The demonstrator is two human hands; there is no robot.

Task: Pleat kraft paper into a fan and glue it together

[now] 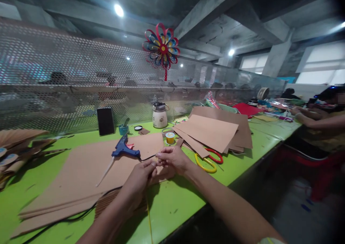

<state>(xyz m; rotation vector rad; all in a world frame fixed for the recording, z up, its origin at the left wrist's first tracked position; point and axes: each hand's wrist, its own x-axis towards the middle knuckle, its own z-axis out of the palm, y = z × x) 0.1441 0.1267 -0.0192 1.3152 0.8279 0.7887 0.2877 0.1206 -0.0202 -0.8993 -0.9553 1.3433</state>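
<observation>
Over the brown card sheets (88,165), my left hand (144,174) and my right hand (172,159) meet with fingertips pinched together. A thin yellow cord (149,215) hangs from beneath my left hand toward the table's front edge. Between the fingertips shows a small yellowish bit, which looks like the same cord; the fingers mostly hide it. Just left of my hands lies a blue glue gun (125,148) with a glue stick in its back end and a black cable. Under my left forearm is a piece of corrugated card (107,202).
Yellow-handled scissors (206,163) and red handles (217,156) lie right of my hands, near stacked card (210,130). A yellow spool (170,138), a flask (160,115), a blue pot (123,129) and a phone (105,121) stand behind. Another person's arm (312,120) is far right.
</observation>
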